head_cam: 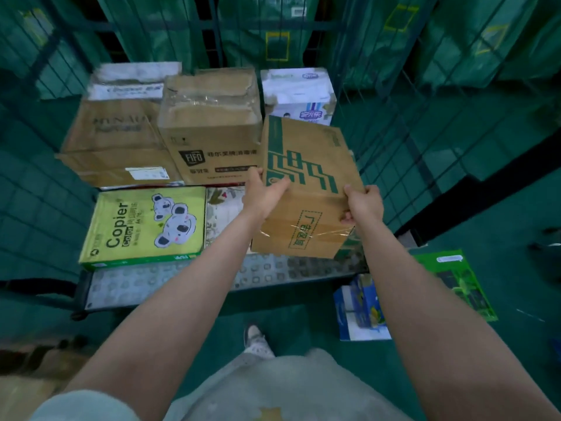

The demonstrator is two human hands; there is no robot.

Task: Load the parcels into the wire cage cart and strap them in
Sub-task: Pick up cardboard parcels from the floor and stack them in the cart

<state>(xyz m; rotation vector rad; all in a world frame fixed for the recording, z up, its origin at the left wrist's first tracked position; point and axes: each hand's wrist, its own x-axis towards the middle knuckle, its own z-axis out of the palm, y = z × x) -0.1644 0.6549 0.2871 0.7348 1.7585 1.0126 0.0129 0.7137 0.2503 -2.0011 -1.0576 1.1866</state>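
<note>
Both hands gripping flat brown cardboard parcel (306, 189) with green print: left hand (267, 192) on left edge, right hand (362, 205) on right edge, over wire cage cart (409, 141), glossy yellow-green copier box (142, 226) lying left.

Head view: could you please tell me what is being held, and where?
The green-printed cardboard box: left hand clasping its left edge, right hand gripping its right edge.
</note>
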